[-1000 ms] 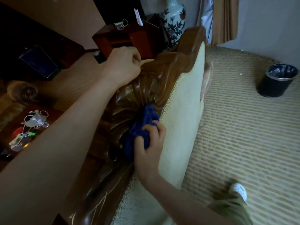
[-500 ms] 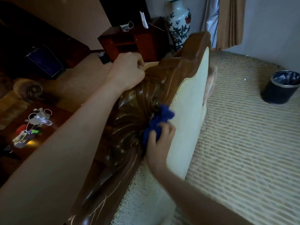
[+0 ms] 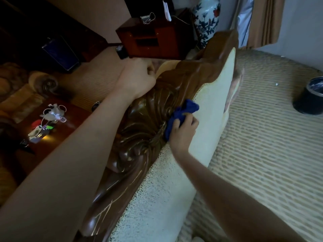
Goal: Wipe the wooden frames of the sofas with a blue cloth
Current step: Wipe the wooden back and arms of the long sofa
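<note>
A: Right hand (image 3: pixel 183 131) is gripping the blue cloth (image 3: pixel 181 113), fingers curled round a bunched wad, and pressing it on the carved wooden frame (image 3: pixel 145 130) right where the wood is meeting the cream upholstery (image 3: pixel 157 189) on the sofa's back edge.

B: Risks?

A: The cloth is bunching, so only a small patch is contacting the wood. It is probably skipping the deep grooves of the carving. The loose tail is lying on the fabric, so any dirt it is carrying could be smearing onto the upholstery.

B: Left hand?

A: Left hand (image 3: pixel 138 79) is resting on the frame's top edge, fingers curled over it and seemingly bracing. Can't tell how hard it is gripping. That forearm is covering much of the frame's near part, so it is blocking any stroke in that direction.

B: Surroundings?

A: A low dark surface (image 3: pixel 57 145) is sitting left of the sofa, carrying a face mask (image 3: pixel 54 113) and small clutter. Further off, a red-brown cabinet (image 3: pixel 150 41) and a blue-and-white vase (image 3: pixel 207 21) are standing close beyond the frame's far end; a wide swing there could be knocking the vase. A black bin (image 3: pixel 310 96) is sitting well apart on the carpet (image 3: pixel 262 154) at right.
</note>
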A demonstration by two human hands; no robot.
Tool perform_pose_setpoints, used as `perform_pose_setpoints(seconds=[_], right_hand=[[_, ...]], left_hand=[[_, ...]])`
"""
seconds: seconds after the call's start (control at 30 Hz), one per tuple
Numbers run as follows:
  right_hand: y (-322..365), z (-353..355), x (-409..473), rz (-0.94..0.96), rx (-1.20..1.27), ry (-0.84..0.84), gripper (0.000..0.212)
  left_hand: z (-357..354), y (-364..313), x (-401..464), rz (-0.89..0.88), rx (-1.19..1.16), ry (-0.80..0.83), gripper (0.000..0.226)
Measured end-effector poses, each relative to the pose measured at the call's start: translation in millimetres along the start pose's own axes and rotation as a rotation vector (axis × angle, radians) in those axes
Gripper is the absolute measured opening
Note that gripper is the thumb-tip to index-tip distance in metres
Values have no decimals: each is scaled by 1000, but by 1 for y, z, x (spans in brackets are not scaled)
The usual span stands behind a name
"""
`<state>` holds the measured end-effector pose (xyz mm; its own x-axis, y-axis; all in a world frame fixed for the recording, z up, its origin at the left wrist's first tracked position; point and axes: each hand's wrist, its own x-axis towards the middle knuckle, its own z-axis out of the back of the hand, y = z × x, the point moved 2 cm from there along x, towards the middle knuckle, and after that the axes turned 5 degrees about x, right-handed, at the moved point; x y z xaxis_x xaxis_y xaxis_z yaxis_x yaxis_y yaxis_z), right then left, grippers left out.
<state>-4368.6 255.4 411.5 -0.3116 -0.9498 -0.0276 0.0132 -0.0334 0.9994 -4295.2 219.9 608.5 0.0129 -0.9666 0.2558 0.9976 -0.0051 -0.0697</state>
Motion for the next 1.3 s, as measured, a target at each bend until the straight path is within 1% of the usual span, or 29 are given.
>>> perform_pose_setpoints(seconds=[0.07, 0.1, 0.17, 0.2, 0.27, 0.33, 0.43, 0.5, 0.53, 0.57, 0.67, 0.73, 0.77, 0.83, 0.87, 0.93, 0.97, 1.0, 1.07, 1.13, 1.2, 1.23, 1.3], right_hand=[[-4, 2, -58, 107, 21, 109, 30], [-7, 4, -83, 156, 3, 160, 28], [-10, 7, -106, 227, -31, 193, 20], [-11, 7, -103, 246, -50, 191, 20], [-11, 6, -83, 269, -62, 179, 28], [0, 7, -49, 237, -20, 123, 34], [26, 5, 5, 109, 39, -20, 24], [38, 2, 11, 141, 91, -58, 25], [41, 3, -1, 192, 125, -48, 29], [41, 3, -23, 251, 163, -2, 33], [29, 8, -103, 376, 196, 177, 35], [20, 10, -104, 430, 197, 206, 33], [18, 8, -87, 437, 179, 176, 33], [19, 3, -38, 387, 124, 50, 34], [22, 0, -10, 307, 108, -4, 34], [28, -5, 31, 150, 98, -55, 32], [29, -6, 37, 134, 100, -69, 31], [28, -6, 32, 141, 108, -78, 30], [23, -3, -8, 193, 177, -54, 31], [12, -2, -72, 231, 227, 45, 30], [6, 1, -115, 268, 195, 130, 28], [6, 0, -113, 281, 191, 144, 28], [7, -4, -79, 249, 199, 83, 28]], left_hand=[[1, -1, 0, 5, 1, -11, 26], [1, -1, 1, 15, -2, -17, 26], [1, 0, 0, 31, -5, -30, 27], [1, 0, 0, 36, -9, -37, 28], [0, 2, -1, 55, -37, -49, 28], [1, 2, 0, 62, -49, -59, 27], [2, 2, 0, 67, -59, -48, 27], [2, 0, 0, 48, -59, -18, 27], [2, 0, 1, 40, -58, 3, 27], [2, -1, 1, 34, -53, 23, 26], [2, -1, 2, 34, -53, 51, 27], [3, 1, 1, 34, -59, 34, 27], [3, 1, 0, 33, -58, 25, 26], [2, 3, 0, 27, -66, 11, 26], [2, 3, 1, 24, -68, 11, 26], [2, 3, 2, 14, -57, 30, 26], [1, 3, 3, 2, -49, 48, 25], [0, 2, 4, -12, -41, 64, 26], [-1, 1, 5, -34, -31, 77, 26], [-1, 3, 5, -49, -32, 67, 26], [-1, 3, 4, -59, -37, 60, 27], [-1, 3, 3, -65, -37, 55, 27], [0, 3, 1, -72, -47, 39, 26]])
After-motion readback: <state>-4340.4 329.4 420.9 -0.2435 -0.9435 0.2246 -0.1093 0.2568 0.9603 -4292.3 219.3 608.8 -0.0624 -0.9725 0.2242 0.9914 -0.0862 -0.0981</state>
